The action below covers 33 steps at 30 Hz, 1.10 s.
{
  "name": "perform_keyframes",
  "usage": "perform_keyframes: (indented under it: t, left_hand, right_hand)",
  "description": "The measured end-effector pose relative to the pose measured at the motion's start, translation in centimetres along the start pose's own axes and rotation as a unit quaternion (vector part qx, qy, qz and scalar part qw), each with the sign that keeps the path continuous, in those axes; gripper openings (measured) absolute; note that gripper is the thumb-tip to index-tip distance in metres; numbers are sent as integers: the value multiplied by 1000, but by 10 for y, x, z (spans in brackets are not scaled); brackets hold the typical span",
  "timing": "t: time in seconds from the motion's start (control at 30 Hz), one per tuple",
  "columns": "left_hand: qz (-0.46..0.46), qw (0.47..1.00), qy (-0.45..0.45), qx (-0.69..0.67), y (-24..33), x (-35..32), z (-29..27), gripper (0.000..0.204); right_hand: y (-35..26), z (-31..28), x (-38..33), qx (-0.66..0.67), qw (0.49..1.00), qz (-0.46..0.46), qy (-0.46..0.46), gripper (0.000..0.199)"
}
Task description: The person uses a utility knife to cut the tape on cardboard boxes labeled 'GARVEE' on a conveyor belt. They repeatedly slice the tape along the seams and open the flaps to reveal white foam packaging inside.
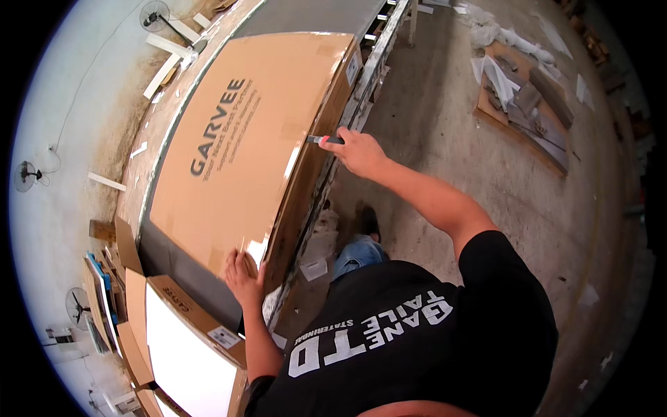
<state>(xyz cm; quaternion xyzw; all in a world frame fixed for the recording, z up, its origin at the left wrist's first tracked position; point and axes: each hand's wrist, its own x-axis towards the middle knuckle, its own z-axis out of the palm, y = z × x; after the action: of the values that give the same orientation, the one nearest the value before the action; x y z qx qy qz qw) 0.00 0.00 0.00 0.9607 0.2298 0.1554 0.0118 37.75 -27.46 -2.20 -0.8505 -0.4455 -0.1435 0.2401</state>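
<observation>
A large flat cardboard box [257,139] with dark print lies on a long grey conveyor. My right hand [360,152] is closed round a utility knife [324,140] with a red and dark handle. The knife's front end is at the box's long right edge, about halfway along, where shiny clear tape shows. Whether the blade is in the seam is too small to tell. My left hand [244,278] lies on the near corner of the box, fingers spread on the cardboard beside a bright patch of tape.
An open cardboard box [182,300] with a white panel [187,358] inside stands at lower left. The conveyor's metal side rail [379,59] runs along my side. On the concrete floor at right lies a flattened carton [524,111] with scraps. Fans [154,16] stand by the left wall.
</observation>
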Motion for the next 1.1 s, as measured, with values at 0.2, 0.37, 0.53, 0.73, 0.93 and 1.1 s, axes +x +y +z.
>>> perform_keyframes:
  t: [0.2,0.37,0.53,0.73,0.93,1.1]
  left_hand:
    - [-34,999,-32,-10,62,66,13,70]
    - [36,993,-11,-109,145,180,41,63]
    - [107,978,-4,-177,225,288,70,60]
    - [146,972,-38,-182,303,361,92,55]
    - [102,981,-37,-162,358,418,141,54]
    - [45,998,-24,-37,391,460,173,57]
  right_hand:
    - [100,-6,50,-17,1000,20,14,37]
    - [160,-24,91,-43,998,25,-34,40]
    - [232,-28,129,-54,997,62,3,41]
    - [307,-30,167,-35,995,88,-11,42]
    - [376,-27,195,28,998,58,10,42]
    - [413,-39,195,119,990,46,-59,38]
